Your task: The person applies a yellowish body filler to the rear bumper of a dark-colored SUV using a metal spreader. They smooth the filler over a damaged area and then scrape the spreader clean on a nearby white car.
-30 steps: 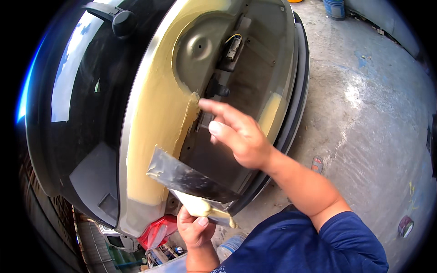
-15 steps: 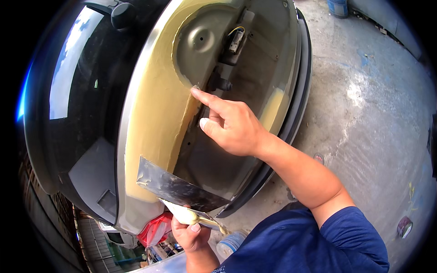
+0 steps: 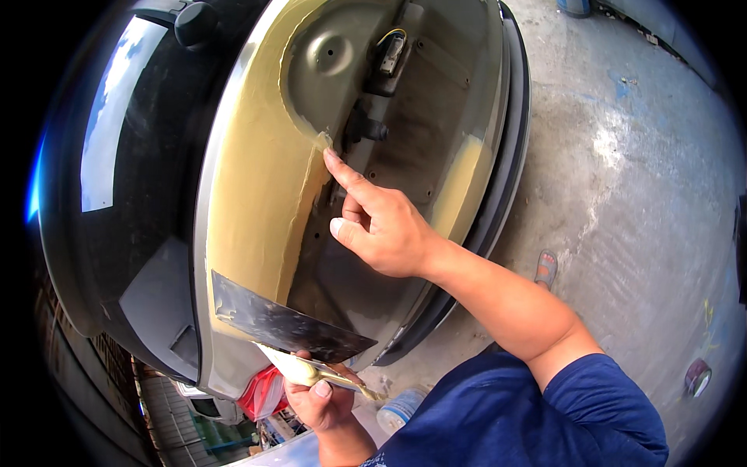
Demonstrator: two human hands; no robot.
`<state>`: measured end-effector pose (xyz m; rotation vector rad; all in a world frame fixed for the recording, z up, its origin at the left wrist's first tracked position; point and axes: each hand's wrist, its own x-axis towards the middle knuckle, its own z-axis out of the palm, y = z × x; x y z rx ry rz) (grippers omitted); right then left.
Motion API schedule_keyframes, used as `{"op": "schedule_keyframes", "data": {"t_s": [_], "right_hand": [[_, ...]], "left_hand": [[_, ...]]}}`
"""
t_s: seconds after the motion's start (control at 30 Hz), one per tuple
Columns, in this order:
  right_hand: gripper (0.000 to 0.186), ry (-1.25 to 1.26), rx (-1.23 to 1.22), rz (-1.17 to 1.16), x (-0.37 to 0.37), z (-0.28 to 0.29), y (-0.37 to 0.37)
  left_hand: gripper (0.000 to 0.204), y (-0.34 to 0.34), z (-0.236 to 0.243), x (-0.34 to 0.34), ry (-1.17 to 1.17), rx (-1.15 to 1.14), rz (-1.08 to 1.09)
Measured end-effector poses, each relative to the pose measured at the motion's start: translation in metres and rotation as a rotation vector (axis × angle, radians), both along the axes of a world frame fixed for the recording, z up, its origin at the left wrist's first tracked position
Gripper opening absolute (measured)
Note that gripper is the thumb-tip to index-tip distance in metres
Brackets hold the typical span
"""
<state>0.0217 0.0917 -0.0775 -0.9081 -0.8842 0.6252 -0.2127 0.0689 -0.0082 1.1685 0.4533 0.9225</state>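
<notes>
Dark blade (image 3: 288,317) has shifted left across the tailgate (image 3: 233,367) since the earlier frame; right index fingertip has slipped to just below the corner of the recess (image 3: 424,101).

Left to right. Rear window (image 3: 152,183) along the tailgate's left edge. Next, yellow putty band (image 3: 253,183), wide and mostly smooth, with a ragged rim where it meets the recess. Blade lies across the view of the band's lower end; contact with it cannot be told.

Left hand (image 3: 320,405) sits below the tailgate's lower edge, thumb and fingers pinching a pale plate (image 3: 274,359) loaded with a putty lump (image 3: 303,370). Its grip on the blade is hidden. Both tools are probably kept together there to leave the other hand unburdened; thumb laid over the plate likely steadies the load.

Right hand (image 3: 393,233) holds nothing visible: index stretched out, thumb apart, remaining fingers curled. Fingertip appears to touch the ragged rim; a single finger probably suits so narrow an edge. Band lies left of this hand and above the left one; lump lies right at my left thumb.

Further right, a second yellow patch (image 3: 461,180) beside the recess's right edge; tape roll (image 3: 698,377) on the floor (image 3: 615,272).
</notes>
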Motion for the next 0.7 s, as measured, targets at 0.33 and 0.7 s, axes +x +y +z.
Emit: {"op": "schedule_keyframes", "data": {"t_s": [0.33,0.7], "right_hand": [[0.082,0.049,0.048,0.025,-0.023,-0.001,0.006],[0.086,0.109,0.071,0.11,-0.041,0.001,0.001]], "left_hand": [[0.055,0.003,0.002,-0.012,0.01,0.081,-0.042],[0.061,0.009,0.003,-0.032,0.071,0.236,-0.142]]}}
